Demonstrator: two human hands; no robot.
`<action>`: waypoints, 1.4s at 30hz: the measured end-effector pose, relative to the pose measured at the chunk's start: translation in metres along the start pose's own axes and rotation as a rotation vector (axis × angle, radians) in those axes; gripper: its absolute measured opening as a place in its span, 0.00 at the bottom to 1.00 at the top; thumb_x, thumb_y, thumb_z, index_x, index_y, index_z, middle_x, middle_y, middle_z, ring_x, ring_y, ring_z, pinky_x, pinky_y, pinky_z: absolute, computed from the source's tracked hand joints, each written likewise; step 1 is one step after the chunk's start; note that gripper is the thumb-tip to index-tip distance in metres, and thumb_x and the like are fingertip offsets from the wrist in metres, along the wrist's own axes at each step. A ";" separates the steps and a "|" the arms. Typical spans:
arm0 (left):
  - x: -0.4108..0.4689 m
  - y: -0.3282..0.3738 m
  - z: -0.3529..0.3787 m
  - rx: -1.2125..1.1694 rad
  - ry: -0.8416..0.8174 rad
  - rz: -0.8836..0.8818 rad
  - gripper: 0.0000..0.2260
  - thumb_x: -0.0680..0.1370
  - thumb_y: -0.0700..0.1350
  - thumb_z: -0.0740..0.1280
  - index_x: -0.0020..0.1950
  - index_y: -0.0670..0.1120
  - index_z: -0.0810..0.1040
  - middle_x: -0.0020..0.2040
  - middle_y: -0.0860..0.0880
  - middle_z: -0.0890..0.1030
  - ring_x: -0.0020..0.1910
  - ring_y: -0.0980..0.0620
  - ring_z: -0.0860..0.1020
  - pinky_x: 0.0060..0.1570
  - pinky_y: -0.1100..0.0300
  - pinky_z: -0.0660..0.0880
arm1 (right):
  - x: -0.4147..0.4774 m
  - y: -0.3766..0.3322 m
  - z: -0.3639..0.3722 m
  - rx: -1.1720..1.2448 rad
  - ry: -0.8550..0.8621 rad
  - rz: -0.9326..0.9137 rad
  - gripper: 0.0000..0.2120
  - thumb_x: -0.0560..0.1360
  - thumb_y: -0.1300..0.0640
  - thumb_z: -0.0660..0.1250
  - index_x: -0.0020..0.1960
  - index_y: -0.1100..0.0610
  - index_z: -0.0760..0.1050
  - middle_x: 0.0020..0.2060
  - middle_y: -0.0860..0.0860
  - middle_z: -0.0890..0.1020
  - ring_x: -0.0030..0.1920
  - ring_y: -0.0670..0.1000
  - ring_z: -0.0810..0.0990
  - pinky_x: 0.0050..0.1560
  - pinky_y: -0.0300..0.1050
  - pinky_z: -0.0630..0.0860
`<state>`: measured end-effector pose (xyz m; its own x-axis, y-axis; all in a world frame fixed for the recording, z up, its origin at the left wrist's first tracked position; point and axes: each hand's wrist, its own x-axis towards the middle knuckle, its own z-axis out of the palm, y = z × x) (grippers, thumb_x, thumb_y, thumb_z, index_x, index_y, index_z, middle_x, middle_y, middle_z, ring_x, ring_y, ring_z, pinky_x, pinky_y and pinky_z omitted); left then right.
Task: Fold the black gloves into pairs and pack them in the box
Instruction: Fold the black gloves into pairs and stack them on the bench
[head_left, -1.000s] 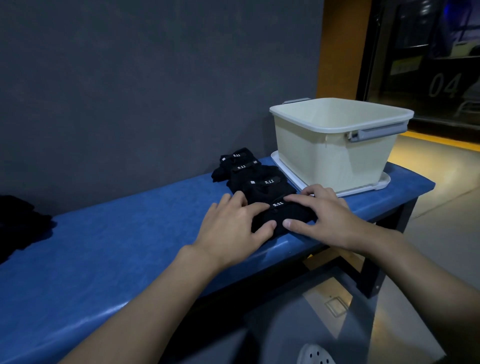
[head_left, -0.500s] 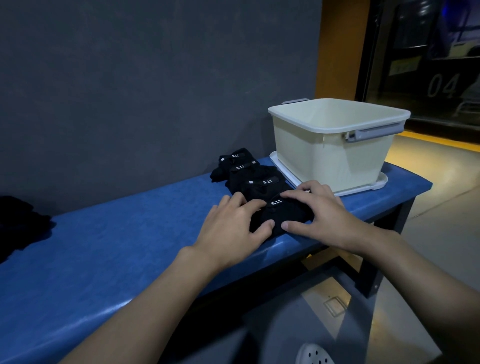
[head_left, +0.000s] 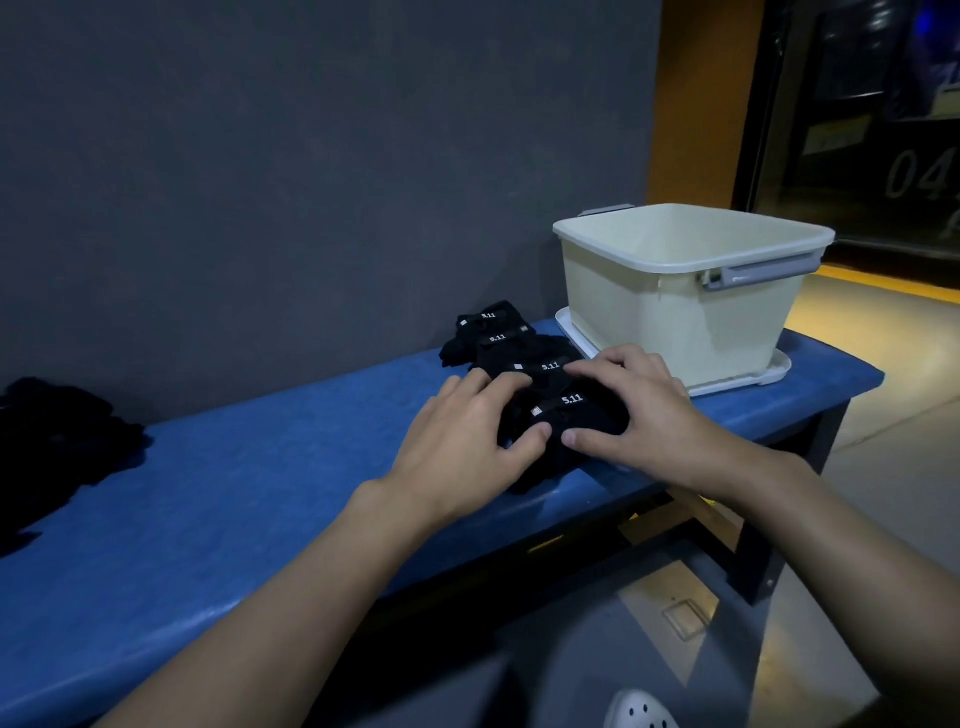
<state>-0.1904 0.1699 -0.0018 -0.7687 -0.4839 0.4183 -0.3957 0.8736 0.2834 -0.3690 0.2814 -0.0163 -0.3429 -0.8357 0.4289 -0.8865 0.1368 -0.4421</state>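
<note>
**Packing station, head view.** A cream rectangular plastic box (head_left: 649, 312) with grey side handles stands open at the right end of the blue padded tabletop (head_left: 234, 493), seated on a white lid-like tray (head_left: 753, 378). Only its upper inner walls show. The floor of the box is hidden behind the near wall, so its contents cannot be told.

Just left of the box, a row of folded black glove pairs (head_left: 511, 343), each bearing a white "5.11" label, runs from the grey wall (head_left: 311, 156) toward the front edge of the tabletop, with the pairs overlapping. The nearest folded pair (head_left: 587, 421) lies at that edge, outside the box.

The left hand (head_left: 462, 447) lies nearly flat on its left part, fingers (head_left: 493, 387) close together and pressing down, thumb tip on the near side. The right hand (head_left: 644, 415) arches over its right part, fingers (head_left: 602, 364) bent over the far edge and thumb on the near side, gripping the pair. The two hands cover much of it.

A loose heap of black gloves (head_left: 57, 441) lies at the far left end of the tabletop, well apart from the row. An orange wall strip (head_left: 691, 104) and a dark glass door (head_left: 857, 130) marked "04" stand behind the box. A white perforated shoe (head_left: 639, 712) shows below the tabletop.
</note>
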 end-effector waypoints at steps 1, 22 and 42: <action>-0.002 -0.001 -0.003 0.003 0.000 -0.005 0.23 0.78 0.61 0.62 0.71 0.56 0.69 0.52 0.58 0.69 0.57 0.53 0.70 0.60 0.52 0.71 | 0.001 -0.005 -0.001 -0.005 0.007 -0.015 0.32 0.69 0.40 0.72 0.71 0.40 0.67 0.61 0.43 0.66 0.66 0.47 0.62 0.67 0.48 0.60; -0.158 -0.201 -0.178 0.309 0.091 -0.479 0.16 0.76 0.59 0.63 0.58 0.53 0.81 0.52 0.55 0.77 0.54 0.51 0.75 0.56 0.50 0.73 | 0.076 -0.220 0.137 0.187 -0.315 -0.364 0.17 0.76 0.46 0.67 0.65 0.45 0.73 0.59 0.41 0.74 0.63 0.43 0.67 0.69 0.48 0.62; -0.173 -0.300 -0.222 0.538 0.187 -0.458 0.21 0.78 0.53 0.61 0.72 0.54 0.71 0.71 0.52 0.71 0.76 0.51 0.60 0.77 0.49 0.50 | 0.169 -0.370 0.240 0.407 -0.401 -0.292 0.24 0.75 0.46 0.65 0.69 0.36 0.65 0.63 0.49 0.72 0.68 0.54 0.69 0.70 0.57 0.67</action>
<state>0.1725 -0.0207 0.0322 -0.3876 -0.7656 0.5134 -0.8859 0.4633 0.0220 -0.0240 -0.0379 0.0304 0.1074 -0.9529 0.2838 -0.7097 -0.2734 -0.6493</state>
